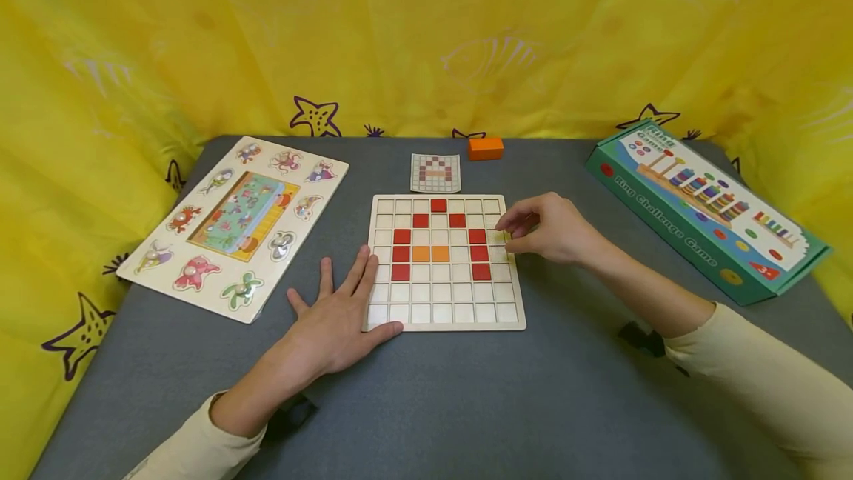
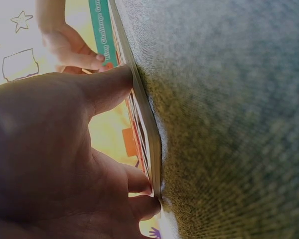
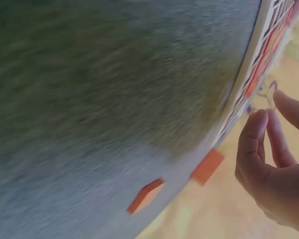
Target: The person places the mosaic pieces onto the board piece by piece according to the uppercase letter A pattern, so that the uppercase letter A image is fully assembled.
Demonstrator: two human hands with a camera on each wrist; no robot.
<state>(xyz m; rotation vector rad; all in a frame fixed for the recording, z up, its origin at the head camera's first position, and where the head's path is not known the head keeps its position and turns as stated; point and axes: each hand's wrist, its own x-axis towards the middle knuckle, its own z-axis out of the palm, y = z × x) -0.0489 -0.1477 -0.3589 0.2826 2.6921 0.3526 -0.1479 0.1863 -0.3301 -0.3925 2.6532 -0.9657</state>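
A square wooden grid board (image 1: 519, 302) lies on the grey table, holding several red tiles (image 1: 400, 271) and two orange tiles (image 1: 421, 253) in its cells. My left hand (image 1: 336, 328) steadies it: straight, spread fingers touch its left edge while the thumb rests on the near edge. Above the board's right edge hovers my right hand (image 1: 549, 228), fingers bent, a gap between thumb and fingertips. Nothing shows in that gap in the right wrist view. There, an orange piece (image 3: 145, 196) appears against the grey table; I cannot tell it apart in the head view.
Behind the board lie a small pattern card (image 1: 435, 172) and an orange block (image 1: 486, 149). A sea-animal peg puzzle (image 1: 266, 235) lies at left. On the right is a green Ring Challenge Game box (image 1: 686, 224). Yellow cloth (image 1: 426, 35) hangs around the table.
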